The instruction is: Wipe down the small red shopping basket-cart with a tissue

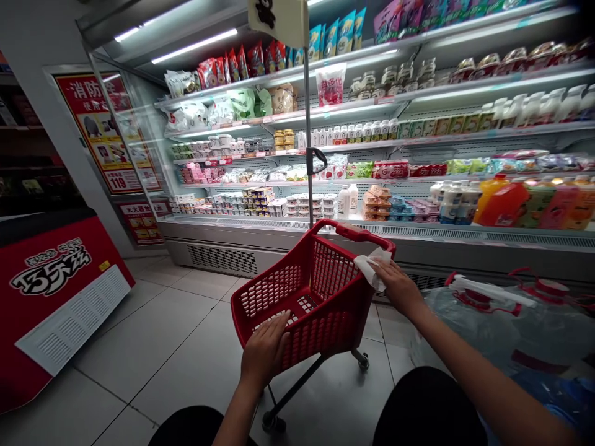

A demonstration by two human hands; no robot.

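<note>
A red plastic shopping cart [325,322] on wheels stands on the tiled floor in the middle of the view, its basket empty. At its upper right corner, close to the handle end, my right hand [397,285] holds a white cloth or tissue [372,267] against the rim. My left hand [266,350] rests on the near side rim of the basket, fingers stretched out and flat, holding nothing. A grey pole [307,111] with a black grip rises behind the cart handle.
Behind the cart runs a refrigerated display [223,257] stocked with packets, bottles and cups. Large clear water bottles [483,322] stand at the right. A red freezer [60,310] is at the left. My knees show at the bottom edge.
</note>
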